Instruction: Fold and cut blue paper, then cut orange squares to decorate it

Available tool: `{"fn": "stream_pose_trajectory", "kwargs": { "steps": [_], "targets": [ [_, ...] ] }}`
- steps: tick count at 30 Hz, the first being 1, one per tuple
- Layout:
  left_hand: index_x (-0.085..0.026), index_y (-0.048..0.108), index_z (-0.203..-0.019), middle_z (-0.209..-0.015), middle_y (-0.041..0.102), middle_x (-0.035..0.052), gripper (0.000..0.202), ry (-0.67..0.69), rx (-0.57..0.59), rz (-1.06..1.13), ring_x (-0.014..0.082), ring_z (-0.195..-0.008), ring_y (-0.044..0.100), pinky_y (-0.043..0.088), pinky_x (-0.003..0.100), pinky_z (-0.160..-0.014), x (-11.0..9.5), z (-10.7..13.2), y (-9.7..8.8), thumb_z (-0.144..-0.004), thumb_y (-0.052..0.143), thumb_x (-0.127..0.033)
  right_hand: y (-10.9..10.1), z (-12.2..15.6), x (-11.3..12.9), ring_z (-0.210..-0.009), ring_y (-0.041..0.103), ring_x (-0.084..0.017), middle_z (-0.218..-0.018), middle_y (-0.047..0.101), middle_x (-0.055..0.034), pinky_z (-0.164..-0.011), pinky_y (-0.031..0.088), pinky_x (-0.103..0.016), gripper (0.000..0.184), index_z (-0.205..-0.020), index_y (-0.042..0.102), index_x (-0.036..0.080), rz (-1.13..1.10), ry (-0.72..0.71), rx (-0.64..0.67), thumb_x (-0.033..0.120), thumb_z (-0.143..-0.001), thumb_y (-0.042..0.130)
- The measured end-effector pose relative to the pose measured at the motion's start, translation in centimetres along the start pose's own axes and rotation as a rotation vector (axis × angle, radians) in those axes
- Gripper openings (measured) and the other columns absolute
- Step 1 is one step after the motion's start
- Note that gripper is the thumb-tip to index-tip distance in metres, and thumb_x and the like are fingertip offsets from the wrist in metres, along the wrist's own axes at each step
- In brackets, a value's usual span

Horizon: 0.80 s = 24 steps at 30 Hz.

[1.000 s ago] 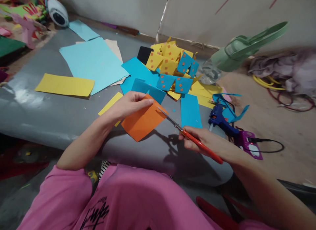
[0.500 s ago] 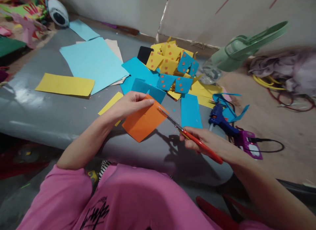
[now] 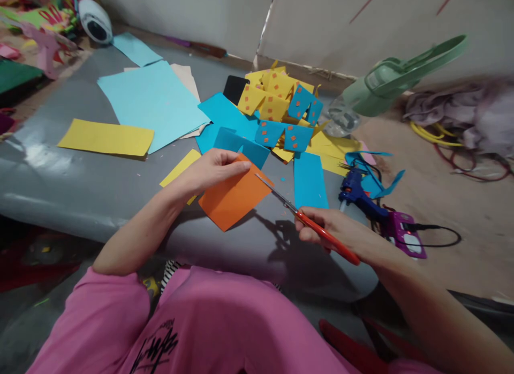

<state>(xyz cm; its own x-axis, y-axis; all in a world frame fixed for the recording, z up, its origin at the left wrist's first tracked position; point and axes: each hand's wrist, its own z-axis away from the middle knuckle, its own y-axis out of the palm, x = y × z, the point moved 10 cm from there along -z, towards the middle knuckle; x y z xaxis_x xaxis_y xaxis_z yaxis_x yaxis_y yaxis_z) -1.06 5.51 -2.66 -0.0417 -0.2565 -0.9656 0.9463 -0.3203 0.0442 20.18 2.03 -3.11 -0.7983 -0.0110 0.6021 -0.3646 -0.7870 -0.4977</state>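
Observation:
My left hand [image 3: 219, 169] pinches the upper corner of an orange sheet of paper [image 3: 235, 197], thumb on top. My right hand [image 3: 325, 226] is closed round the red handles of a pair of scissors [image 3: 287, 203]. The blades reach up and left over the right edge of the orange paper, their tips a little short of my left thumb. Under my left wrist lies a narrow yellow paper strip [image 3: 180, 167], partly covered. A blue paper rectangle [image 3: 309, 180] lies just beyond my right hand.
Dotted yellow and blue paper cutouts [image 3: 277, 103] are piled at the back. Light-blue sheets [image 3: 152, 103] and a yellow rectangle [image 3: 106, 138] lie at left. A blue glue gun [image 3: 357, 194], a purple power socket [image 3: 405, 234] and a green-topped bottle [image 3: 373, 87] stand right.
The scissors' tips have shifted very slightly left across the orange paper, and my right hand has moved marginally. My left hand and the paper are nearly still.

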Motion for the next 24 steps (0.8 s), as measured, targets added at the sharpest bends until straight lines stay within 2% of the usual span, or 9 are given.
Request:
{"fn": "stream_pose_trajectory", "kwargs": {
  "steps": [6, 11, 18, 24],
  "targets": [
    [-0.019, 0.068, -0.088, -0.085, 0.072, 0.0027, 0.033, -0.008, -0.071, -0.074, 0.0149, -0.072, 0.067, 0.046, 0.023, -0.060, -0.3, 0.2, -0.9, -0.085, 0.064, -0.051, 0.3, -0.1, -1.7, -0.049, 0.046, -0.010, -0.063, 0.050, 0.0050, -0.047, 0.038, -0.024, 0.054, -0.084, 0.053, 0.023, -0.083, -0.012, 0.039, 0.075, -0.075, 0.064],
    [-0.018, 0.065, -0.083, -0.080, 0.068, 0.0004, 0.034, 0.020, -0.031, -0.095, 0.0124, -0.068, 0.063, 0.043, 0.022, -0.059, -0.4, 0.0, -0.3, -0.086, 0.063, -0.052, 0.4, 0.2, -0.8, -0.051, 0.046, -0.010, -0.066, 0.051, 0.0036, -0.047, 0.038, -0.023, 0.060, -0.084, 0.054, 0.021, -0.017, -0.044, 0.030, 0.080, -0.076, 0.058],
    [-0.019, 0.069, -0.087, -0.081, 0.070, 0.0005, 0.035, 0.012, -0.024, -0.078, 0.0116, -0.066, 0.062, 0.041, 0.022, -0.057, 0.2, -0.3, 0.2, -0.085, 0.064, -0.054, 0.5, -0.1, 0.8, -0.053, 0.047, -0.011, -0.069, 0.051, 0.0031, -0.048, 0.042, -0.025, 0.062, -0.085, 0.051, 0.022, -0.009, -0.069, 0.022, 0.084, -0.076, 0.054],
    [-0.018, 0.069, -0.088, -0.084, 0.071, 0.0011, 0.035, 0.029, 0.002, -0.037, 0.0122, -0.070, 0.064, 0.044, 0.022, -0.061, -0.1, -0.2, 0.4, -0.085, 0.065, -0.053, 0.7, -0.4, -0.2, -0.055, 0.046, -0.011, -0.070, 0.047, 0.0037, -0.049, 0.042, -0.025, 0.059, -0.086, 0.050, 0.022, -0.072, -0.088, 0.044, 0.081, -0.080, 0.053]
  ]
}}
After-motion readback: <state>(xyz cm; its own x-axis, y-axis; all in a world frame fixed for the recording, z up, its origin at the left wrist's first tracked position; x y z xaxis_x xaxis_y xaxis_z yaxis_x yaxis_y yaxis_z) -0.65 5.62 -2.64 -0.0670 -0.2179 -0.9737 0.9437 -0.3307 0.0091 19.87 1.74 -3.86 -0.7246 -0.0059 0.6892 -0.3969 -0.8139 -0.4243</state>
